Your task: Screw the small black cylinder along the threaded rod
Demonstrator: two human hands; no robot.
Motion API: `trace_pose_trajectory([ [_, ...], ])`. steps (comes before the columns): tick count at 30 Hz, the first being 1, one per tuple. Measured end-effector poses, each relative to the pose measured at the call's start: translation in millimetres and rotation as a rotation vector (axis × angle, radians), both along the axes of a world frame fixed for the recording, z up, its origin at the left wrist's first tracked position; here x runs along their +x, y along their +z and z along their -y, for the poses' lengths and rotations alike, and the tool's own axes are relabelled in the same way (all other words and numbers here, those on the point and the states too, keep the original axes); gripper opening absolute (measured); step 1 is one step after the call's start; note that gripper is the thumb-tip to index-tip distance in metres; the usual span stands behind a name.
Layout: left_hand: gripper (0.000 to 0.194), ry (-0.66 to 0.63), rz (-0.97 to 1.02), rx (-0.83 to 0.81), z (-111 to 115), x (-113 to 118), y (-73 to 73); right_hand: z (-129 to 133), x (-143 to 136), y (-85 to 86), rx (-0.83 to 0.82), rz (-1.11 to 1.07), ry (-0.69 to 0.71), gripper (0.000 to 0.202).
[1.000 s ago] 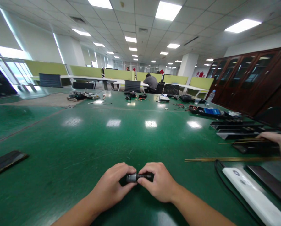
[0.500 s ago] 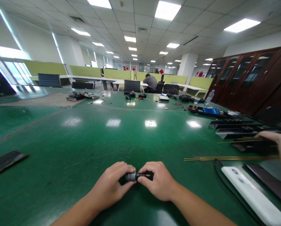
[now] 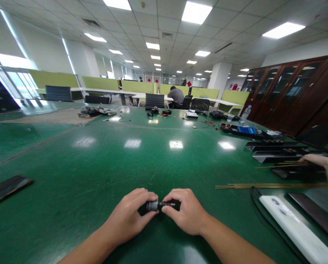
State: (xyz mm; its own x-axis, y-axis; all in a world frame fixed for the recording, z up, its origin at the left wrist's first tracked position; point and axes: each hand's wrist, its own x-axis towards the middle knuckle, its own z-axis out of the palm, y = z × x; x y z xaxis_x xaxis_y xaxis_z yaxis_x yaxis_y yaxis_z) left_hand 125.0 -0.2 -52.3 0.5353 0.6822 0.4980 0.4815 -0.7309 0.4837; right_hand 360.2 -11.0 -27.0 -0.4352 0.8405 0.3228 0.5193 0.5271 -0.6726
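A small dark cylindrical part with a grey metal collar (image 3: 152, 206) lies crosswise between my two hands, low in the middle of the view. My left hand (image 3: 133, 212) pinches its thicker left end between thumb and fingers. The thinner, ridged black shaft (image 3: 164, 204) points right, and my right hand (image 3: 184, 211) grips it with thumb and forefinger. Both hands are just above the green table (image 3: 142, 165), their fingertips close together.
Thin brass-coloured rods (image 3: 246, 186), a white device (image 3: 293, 223) with a black cable and a dark panel lie right. Another person's hand (image 3: 318, 160) is beside black trays. A dark flat piece (image 3: 8, 189) lies left; tools and electronics line the far side.
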Motion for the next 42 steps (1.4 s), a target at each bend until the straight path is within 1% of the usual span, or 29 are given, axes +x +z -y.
trace_pose_trajectory([
  [8, 0.025, 0.007, -0.009, 0.002, -0.2, 0.1, 0.4, 0.1, 0.3, 0.0, 0.009, 0.001, 0.001, 0.006],
  [21, 0.026, 0.010, -0.013, 0.059, -1.0, -2.7, -0.2, -0.8, 0.7, -2.7, 0.010, 0.005, -0.008, 0.007],
  [31, 0.027, 0.016, -0.001, 0.066, -2.6, -4.5, 0.9, -1.2, 2.4, 0.4, 0.011, -0.002, -0.009, 0.007],
  [42, 0.029, 0.034, 0.005, 0.086, -5.3, -6.2, 2.5, -2.8, 2.4, -0.1, 0.004, -0.005, -0.039, 0.006],
])
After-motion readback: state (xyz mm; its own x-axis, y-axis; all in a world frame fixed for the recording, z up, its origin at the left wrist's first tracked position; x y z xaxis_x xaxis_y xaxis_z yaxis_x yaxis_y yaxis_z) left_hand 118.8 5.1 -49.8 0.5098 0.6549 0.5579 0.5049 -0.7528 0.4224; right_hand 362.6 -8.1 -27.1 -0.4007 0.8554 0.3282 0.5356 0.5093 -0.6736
